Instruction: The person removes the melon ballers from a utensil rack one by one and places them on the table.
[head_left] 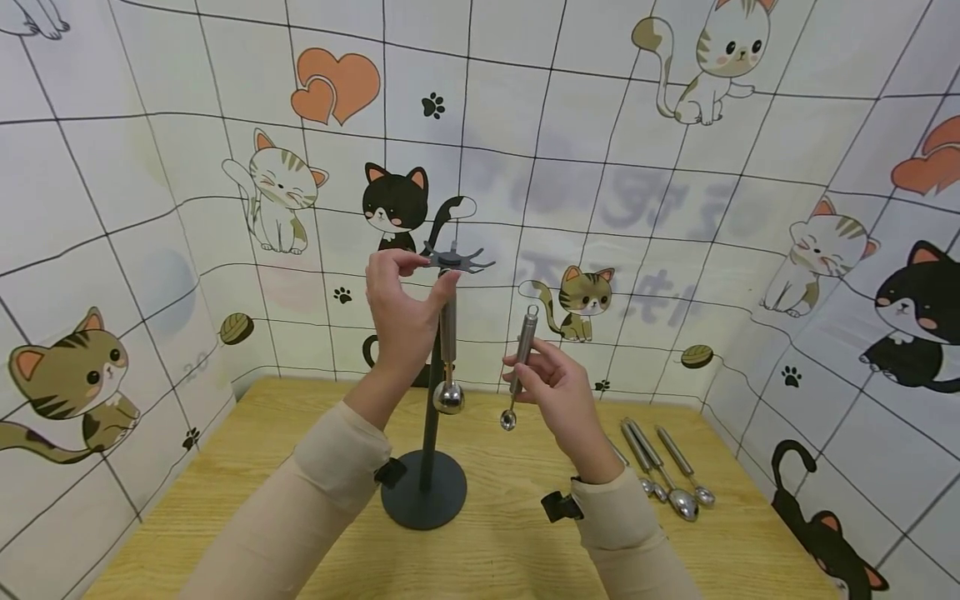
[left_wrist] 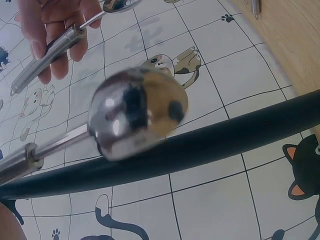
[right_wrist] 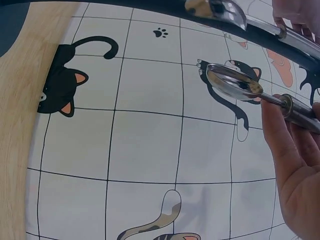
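Observation:
A dark stand with a ring of hooks [head_left: 472, 263] on top rises from a round base [head_left: 423, 504]. One metal scoop [head_left: 449, 398] with a round bowl hangs from it, handle up, beside the pole; its bowl looms large in the left wrist view. My left hand [head_left: 405, 312] pinches the hook ring between thumb and fingers, close to the scoop's handle top. To the right of the stand, my right hand [head_left: 558, 392] holds a small metal spoon [right_wrist: 235, 82] by its handle, loop end up and bowl down, apart from the hooks.
Several metal spoons [head_left: 682, 500] lie side by side on the right of the wooden table [head_left: 510, 533]. Behind and at both sides stands a white gridded cloth [head_left: 495, 108] printed with cats.

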